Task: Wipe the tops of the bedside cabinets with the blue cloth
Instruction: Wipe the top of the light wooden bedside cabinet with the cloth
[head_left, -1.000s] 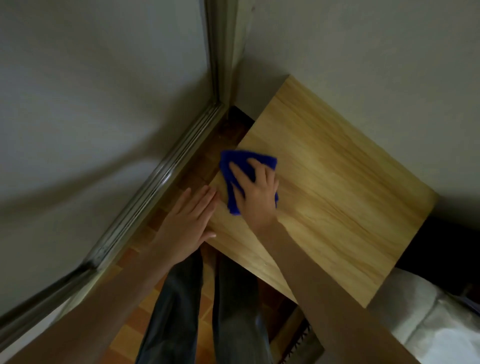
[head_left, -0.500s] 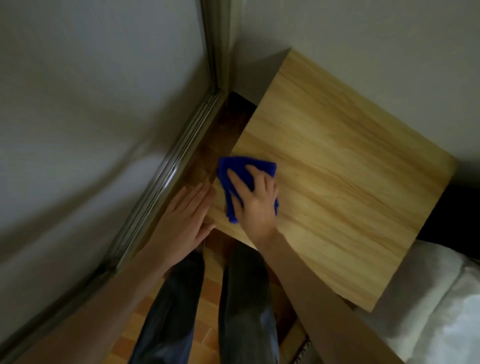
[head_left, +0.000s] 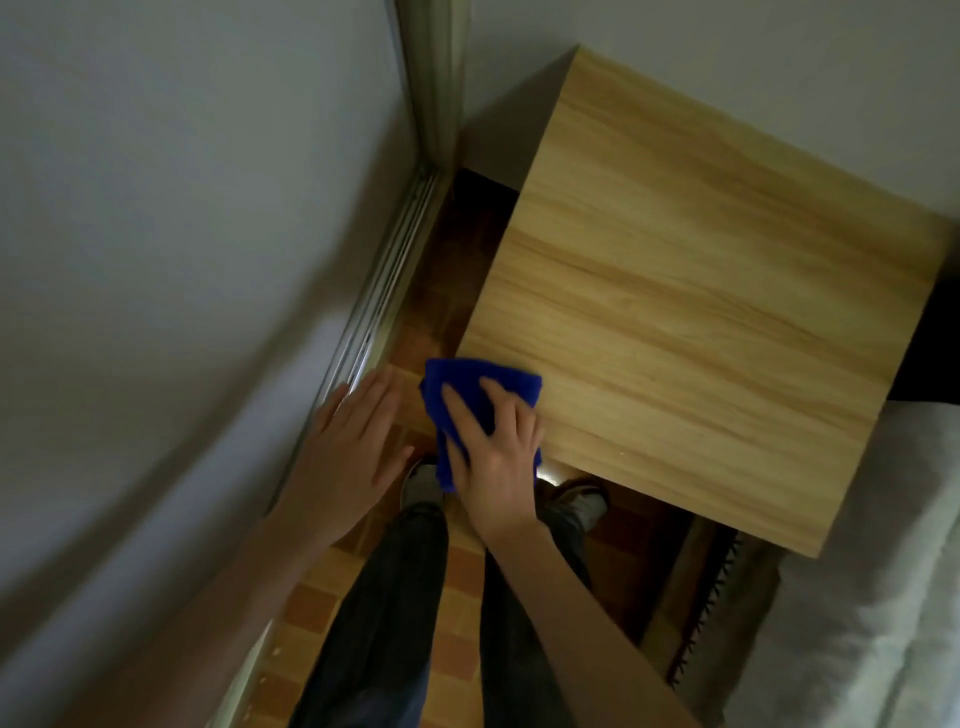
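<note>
A light wood bedside cabinet (head_left: 701, 291) stands against the far wall, its top seen from above. The blue cloth (head_left: 467, 389) lies folded over the cabinet's near left corner and hangs past the edge. My right hand (head_left: 493, 457) presses flat on the cloth with fingers spread. My left hand (head_left: 348, 452) hovers open beside the corner, over the floor, palm down and holding nothing.
A sliding door with a metal track (head_left: 384, 270) runs along the left. White bedding (head_left: 857, 597) lies at the lower right. My legs and shoes (head_left: 582, 504) stand on the brown tiled floor (head_left: 441, 571) in the narrow gap.
My right hand has dragged the cloth toward me to the cabinet's near left corner, part of it now past the edge. The left hand has come off the cabinet edge. The view shifted downward.
</note>
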